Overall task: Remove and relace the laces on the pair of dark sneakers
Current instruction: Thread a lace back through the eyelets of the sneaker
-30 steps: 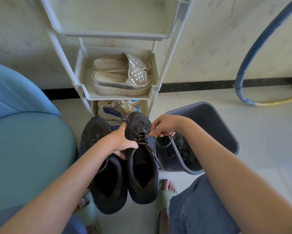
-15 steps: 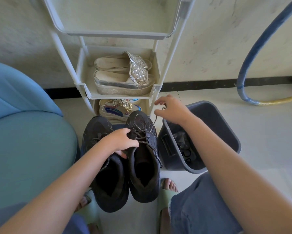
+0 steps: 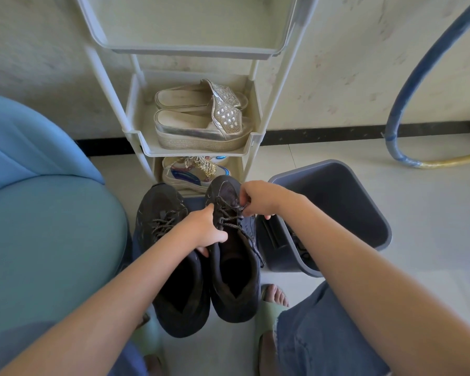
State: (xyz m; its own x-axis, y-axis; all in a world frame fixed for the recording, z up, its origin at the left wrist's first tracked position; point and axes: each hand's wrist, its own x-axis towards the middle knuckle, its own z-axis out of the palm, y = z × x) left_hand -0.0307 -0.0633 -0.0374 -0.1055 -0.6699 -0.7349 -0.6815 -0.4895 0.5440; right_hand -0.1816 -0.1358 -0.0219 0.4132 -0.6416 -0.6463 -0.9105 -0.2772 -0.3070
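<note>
We logged both dark sneakers (image 3: 160, 207) on the floor (image 3: 432, 213) before the shoe rack (image 3: 147, 151). Our left hand (image 3: 201, 232) gripped the right-side sneaker (image 3: 236, 289) at its collar; our right hand (image 3: 258, 199) pinched its lace (image 3: 229, 225) near the toe.

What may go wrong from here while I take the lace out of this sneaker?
1. The right hand pinches the lace close to the open bin; a freed lace might drop in.
2. The left hand grips the sneaker by one side only, so a hard pull may tip it.
</note>
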